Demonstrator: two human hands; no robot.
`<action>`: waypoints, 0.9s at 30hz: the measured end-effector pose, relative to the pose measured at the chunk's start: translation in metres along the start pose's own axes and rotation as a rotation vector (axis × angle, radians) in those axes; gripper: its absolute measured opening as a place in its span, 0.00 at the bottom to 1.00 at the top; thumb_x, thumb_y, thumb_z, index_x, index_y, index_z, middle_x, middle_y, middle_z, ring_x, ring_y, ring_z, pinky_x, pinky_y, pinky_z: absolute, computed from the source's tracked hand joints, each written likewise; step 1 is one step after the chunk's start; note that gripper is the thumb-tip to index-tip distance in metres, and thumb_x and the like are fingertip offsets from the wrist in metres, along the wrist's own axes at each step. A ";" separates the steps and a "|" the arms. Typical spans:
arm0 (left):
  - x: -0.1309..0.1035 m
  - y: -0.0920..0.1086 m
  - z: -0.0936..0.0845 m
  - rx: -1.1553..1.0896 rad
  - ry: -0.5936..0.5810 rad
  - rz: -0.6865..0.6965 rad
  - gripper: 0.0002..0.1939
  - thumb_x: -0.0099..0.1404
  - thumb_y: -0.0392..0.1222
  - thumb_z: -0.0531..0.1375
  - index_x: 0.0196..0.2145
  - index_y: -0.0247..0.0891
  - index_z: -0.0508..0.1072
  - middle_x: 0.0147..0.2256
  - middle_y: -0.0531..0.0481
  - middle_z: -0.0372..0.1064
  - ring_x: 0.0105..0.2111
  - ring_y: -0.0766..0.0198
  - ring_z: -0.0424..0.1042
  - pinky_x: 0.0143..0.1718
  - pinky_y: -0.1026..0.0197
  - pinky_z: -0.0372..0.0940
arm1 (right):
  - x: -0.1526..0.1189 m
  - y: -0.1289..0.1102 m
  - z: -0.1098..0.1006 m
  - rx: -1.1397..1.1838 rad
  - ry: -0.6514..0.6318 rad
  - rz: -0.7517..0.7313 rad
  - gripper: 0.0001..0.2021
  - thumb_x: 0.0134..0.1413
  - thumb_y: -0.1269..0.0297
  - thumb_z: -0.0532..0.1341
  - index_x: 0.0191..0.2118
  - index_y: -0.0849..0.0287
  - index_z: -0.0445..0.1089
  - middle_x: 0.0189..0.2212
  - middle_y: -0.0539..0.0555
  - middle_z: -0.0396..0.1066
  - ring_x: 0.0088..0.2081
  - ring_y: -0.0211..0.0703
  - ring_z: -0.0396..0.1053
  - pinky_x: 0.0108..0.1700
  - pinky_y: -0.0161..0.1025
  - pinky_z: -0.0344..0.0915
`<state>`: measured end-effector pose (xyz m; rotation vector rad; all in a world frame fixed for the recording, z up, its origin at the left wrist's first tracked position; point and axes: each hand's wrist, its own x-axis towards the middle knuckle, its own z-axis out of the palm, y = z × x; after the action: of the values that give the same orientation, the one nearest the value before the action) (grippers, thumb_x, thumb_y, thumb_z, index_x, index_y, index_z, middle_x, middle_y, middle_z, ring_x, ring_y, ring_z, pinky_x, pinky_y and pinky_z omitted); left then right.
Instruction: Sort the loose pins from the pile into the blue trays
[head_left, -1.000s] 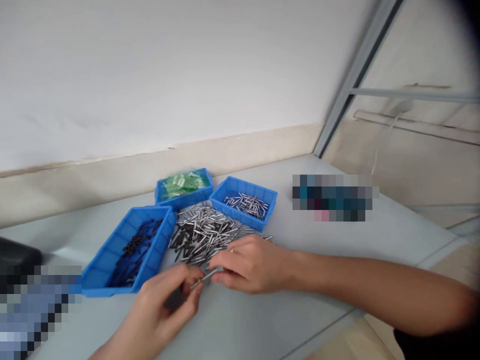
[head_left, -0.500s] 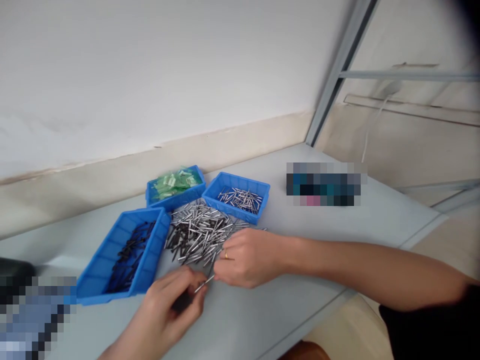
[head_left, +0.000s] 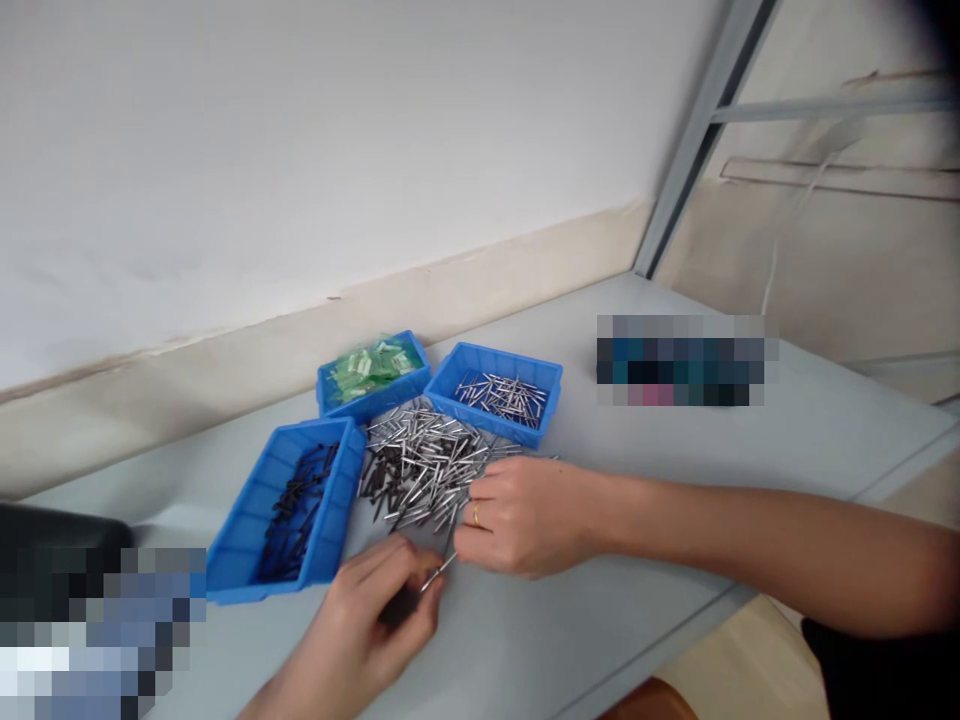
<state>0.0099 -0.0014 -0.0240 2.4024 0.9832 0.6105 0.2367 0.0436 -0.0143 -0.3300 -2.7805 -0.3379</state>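
My left hand (head_left: 386,610) is closed in a pinch on a thin silver metal pin (head_left: 441,573) at the front of the table. My right hand (head_left: 517,515), with a ring on one finger, is closed at the pin's other end; its fingertips are partly hidden. Just beyond both hands lies a loose pile of silver and black pins (head_left: 427,460), shaped like blind rivets. A blue bin (head_left: 244,510) left of the pile holds black pins. Behind the pile, another blue bin (head_left: 551,410) has silver pins in it.
A third blue bin (head_left: 375,402) at the back holds green, clear plastic pieces (head_left: 371,368). Blurred-out items stand at the right rear and left front. The grey table (head_left: 570,630) meets a wall behind, and a metal frame post (head_left: 686,140) rises at its far corner.
The whole view has shifted, so bins, pile and hands appear further right. Both hands keep nearly the same pose, with the pin still between them.
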 end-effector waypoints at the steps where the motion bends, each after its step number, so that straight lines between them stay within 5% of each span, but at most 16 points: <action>1: 0.000 0.000 0.000 -0.005 0.000 -0.001 0.04 0.65 0.33 0.54 0.32 0.38 0.65 0.26 0.52 0.65 0.26 0.66 0.66 0.27 0.66 0.61 | 0.000 0.000 0.000 -0.003 -0.002 0.000 0.06 0.57 0.73 0.52 0.29 0.59 0.60 0.21 0.47 0.61 0.26 0.38 0.60 0.26 0.38 0.47; 27: -0.002 0.003 -0.006 0.021 -0.021 0.000 0.05 0.64 0.32 0.53 0.30 0.39 0.64 0.26 0.52 0.66 0.25 0.66 0.67 0.28 0.66 0.63 | 0.008 -0.003 -0.017 0.037 -0.086 0.029 0.05 0.54 0.72 0.54 0.29 0.60 0.64 0.24 0.52 0.67 0.27 0.41 0.62 0.26 0.40 0.50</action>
<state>0.0071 -0.0029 -0.0182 2.4225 0.9857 0.5764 0.2330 0.0376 0.0039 -0.3841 -2.8586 -0.2712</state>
